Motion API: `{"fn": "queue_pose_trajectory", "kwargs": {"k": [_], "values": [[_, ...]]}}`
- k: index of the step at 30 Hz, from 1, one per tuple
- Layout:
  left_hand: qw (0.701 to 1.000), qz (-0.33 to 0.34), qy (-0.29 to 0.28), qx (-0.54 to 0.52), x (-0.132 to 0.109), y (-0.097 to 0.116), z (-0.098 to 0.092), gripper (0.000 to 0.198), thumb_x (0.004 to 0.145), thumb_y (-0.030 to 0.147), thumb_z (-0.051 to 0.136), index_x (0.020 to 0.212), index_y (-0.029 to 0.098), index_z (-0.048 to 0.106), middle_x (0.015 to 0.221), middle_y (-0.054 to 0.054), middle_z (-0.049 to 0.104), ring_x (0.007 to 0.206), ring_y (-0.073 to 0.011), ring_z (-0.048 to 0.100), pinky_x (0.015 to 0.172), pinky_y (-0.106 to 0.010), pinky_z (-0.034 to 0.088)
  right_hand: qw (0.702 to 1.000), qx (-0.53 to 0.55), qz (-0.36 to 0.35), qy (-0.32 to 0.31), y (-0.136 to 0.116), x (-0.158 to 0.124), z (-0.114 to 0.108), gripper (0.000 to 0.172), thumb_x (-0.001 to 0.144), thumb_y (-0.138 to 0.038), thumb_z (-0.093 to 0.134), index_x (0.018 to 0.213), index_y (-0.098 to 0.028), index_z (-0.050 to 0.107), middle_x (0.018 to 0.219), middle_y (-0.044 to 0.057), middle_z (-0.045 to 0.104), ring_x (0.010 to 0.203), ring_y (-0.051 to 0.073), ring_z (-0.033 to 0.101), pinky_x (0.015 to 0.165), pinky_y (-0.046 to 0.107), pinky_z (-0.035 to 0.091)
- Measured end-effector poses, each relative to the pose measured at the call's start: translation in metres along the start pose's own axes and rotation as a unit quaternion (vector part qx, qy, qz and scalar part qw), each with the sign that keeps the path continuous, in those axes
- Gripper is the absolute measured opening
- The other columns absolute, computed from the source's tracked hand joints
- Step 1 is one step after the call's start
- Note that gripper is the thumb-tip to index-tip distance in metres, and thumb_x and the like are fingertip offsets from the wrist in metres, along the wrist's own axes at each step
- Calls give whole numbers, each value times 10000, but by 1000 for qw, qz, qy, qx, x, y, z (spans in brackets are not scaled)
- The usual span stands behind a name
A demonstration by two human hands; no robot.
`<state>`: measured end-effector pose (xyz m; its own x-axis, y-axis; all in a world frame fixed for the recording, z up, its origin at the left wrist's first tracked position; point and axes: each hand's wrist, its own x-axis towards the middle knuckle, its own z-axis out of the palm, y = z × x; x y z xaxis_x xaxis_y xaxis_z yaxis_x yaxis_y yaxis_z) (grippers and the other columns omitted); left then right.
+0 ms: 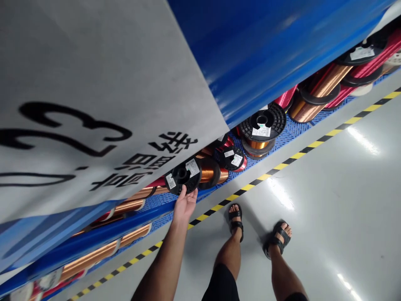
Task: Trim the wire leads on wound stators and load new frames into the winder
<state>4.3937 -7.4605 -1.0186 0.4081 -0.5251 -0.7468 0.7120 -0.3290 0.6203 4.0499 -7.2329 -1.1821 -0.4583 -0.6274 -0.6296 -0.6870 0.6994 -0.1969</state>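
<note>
My left hand (185, 205) reaches up from the bottom to a spool of copper wire (207, 174) with a black flange and white labels. Its thumb lies on the flange's lower edge, and the other fingers curl at the rim, partly hidden. The spool sits tilted among other spools on a blue shelf. Beside it stands a smaller black-flanged spool of red wire (232, 159). Farther right is a larger black spool (262, 123) with a white label. My right hand is out of the frame.
A large grey sign (103, 75) with black characters and a glossy blue panel (282, 46) cover much of the upper view. A blue rack beam (103, 230) runs diagonally above more copper spools (90, 257). Yellow-black floor tape (238, 193) borders the shelf, near my sandalled feet.
</note>
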Motion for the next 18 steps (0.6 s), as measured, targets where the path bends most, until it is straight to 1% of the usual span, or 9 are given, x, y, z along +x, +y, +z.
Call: {"fn": "queue_pose_trajectory", "kwargs": {"k": [2, 4, 8, 13, 14, 18], "values": [[1000, -8, 0, -4, -1, -2, -2, 315, 1020, 203, 390, 1082, 182, 699, 932, -63, 773, 854, -127, 727, 745, -231, 598, 1000, -2, 1, 4, 2, 2, 3, 773, 897, -330, -33, 1274, -108, 604, 1015, 154, 607, 1214, 398, 571, 889, 534, 463], [1000, -12, 1, -7, -2, -3, -3, 302, 1016, 221, 406, 1105, 193, 693, 920, -63, 771, 855, -132, 727, 749, -238, 601, 1000, -3, 2, 6, 2, 3, 4, 778, 892, -326, -36, 1262, -130, 620, 1006, 136, 607, 1208, 376, 581, 891, 516, 463], [1000, -20, 3, 2, -6, -4, -5, 296, 1009, 297, 434, 1108, 192, 692, 908, -74, 764, 849, -155, 731, 732, -256, 604, 1000, -2, 1, 2, -1, 4, -2, 760, 899, -332, -22, 1258, -144, 621, 995, 130, 618, 1191, 380, 593, 874, 525, 471], [999, -29, 2, 30, -10, -6, -9, 352, 1015, 342, 408, 1016, 152, 704, 926, -88, 756, 862, -174, 729, 711, -267, 597, 1000, 6, 0, -20, -8, 4, -18, 620, 912, -373, 122, 1266, -264, 619, 1082, 76, 649, 1195, 371, 597, 811, 489, 509], [999, -30, 3, 36, -11, -7, -10, 376, 1017, 356, 398, 990, 143, 706, 933, -91, 755, 867, -175, 726, 712, -269, 595, 1000, 7, 1, -24, -9, 4, -21, 606, 912, -374, 138, 1262, -270, 622, 1099, 71, 650, 1201, 370, 593, 806, 480, 512], [998, -31, 13, 58, -13, -11, -14, 424, 1024, 364, 369, 908, 138, 708, 958, -88, 752, 880, -170, 718, 721, -274, 588, 999, 13, 9, -32, -14, 4, -31, 635, 919, -347, 108, 1237, -218, 642, 1112, 95, 650, 1214, 372, 583, 813, 469, 508]]}}
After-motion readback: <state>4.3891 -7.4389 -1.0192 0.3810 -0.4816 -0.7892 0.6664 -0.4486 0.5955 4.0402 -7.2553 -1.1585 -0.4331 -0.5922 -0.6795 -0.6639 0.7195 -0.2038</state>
